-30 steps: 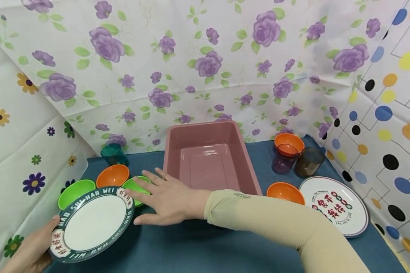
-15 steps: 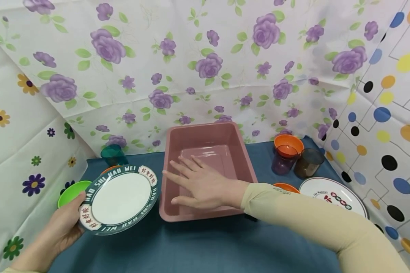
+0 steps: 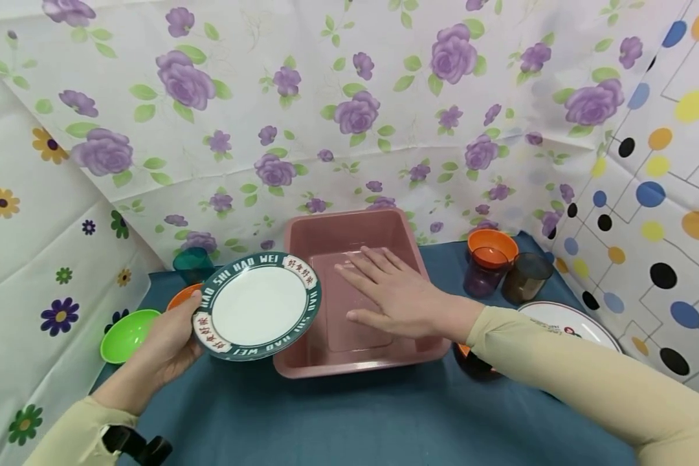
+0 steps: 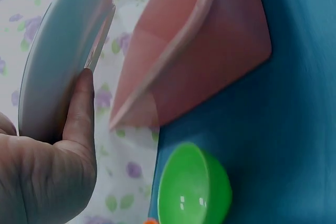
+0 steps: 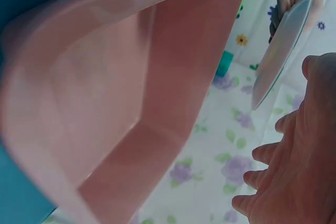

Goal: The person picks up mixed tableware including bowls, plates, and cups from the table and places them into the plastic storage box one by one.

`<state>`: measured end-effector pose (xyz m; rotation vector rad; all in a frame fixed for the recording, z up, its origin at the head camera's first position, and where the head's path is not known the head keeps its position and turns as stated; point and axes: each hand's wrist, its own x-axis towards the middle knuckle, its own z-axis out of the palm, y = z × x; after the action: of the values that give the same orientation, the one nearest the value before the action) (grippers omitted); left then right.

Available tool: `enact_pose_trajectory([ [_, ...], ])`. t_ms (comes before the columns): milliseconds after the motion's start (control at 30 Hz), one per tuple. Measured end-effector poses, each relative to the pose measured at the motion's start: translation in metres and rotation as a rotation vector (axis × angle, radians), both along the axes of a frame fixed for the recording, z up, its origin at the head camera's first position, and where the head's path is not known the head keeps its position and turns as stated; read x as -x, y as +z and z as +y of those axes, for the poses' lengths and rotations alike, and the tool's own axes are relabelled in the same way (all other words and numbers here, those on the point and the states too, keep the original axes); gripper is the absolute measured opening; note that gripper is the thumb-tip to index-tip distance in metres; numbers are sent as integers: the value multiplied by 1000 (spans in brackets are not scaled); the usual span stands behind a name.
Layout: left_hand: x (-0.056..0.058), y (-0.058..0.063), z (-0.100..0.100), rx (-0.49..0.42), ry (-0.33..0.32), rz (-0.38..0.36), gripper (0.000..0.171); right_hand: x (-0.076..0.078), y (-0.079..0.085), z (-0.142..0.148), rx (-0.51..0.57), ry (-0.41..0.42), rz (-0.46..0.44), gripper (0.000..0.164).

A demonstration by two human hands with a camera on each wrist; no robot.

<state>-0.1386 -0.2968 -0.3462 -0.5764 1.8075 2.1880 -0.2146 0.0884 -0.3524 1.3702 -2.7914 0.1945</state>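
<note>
A white plate (image 3: 259,304) with a dark green lettered rim is in my left hand (image 3: 171,343), which grips its left edge. In the head view the plate is tilted and overlaps the left side of a pink basin (image 3: 349,226). The left wrist view shows the plate's pale underside (image 4: 63,51) raised beside the basin's outer wall (image 4: 226,56), fingers curled at its edge. My right hand (image 3: 396,298) is spread palm down above the basin and holds nothing. In the right wrist view its fingers are straight, apart from the plate (image 5: 281,56).
At left are a green bowl (image 3: 125,336), an orange bowl (image 3: 182,296) partly behind the plate and a teal cup (image 3: 191,264). At right stand an orange bowl (image 3: 492,243), a purple cup (image 3: 481,279), a smoky cup (image 3: 526,278) and a white plate (image 3: 550,312), partly behind my right forearm.
My left hand has carried the plate up and rightward, from the left bowls to the basin's left side. My open right hand has moved right, from over the left bowls to over the basin.
</note>
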Motion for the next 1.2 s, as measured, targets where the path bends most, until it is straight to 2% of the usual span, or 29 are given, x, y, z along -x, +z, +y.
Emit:
enact_pose_trajectory([
  [300, 22, 1, 44, -78, -54, 6, 65, 6, -4, 42, 2, -109, -22, 85],
  [500, 36, -1, 70, -77, -115, 37, 62, 9, -2, 65, 22, -154, -31, 86],
  [700, 50, -6, 102, -67, -106, 64, 58, 11, -2, 84, 22, -203, -42, 84],
  [867, 61, -11, 125, -67, -128, 96, 57, 10, -4, 97, 41, -231, -62, 83],
  [1100, 67, -16, 141, -82, -147, 104, 55, 9, -10, 102, 83, -252, -95, 83],
  [1200, 67, -16, 142, -103, -155, 111, 55, 9, -12, 101, 136, -264, -141, 81],
])
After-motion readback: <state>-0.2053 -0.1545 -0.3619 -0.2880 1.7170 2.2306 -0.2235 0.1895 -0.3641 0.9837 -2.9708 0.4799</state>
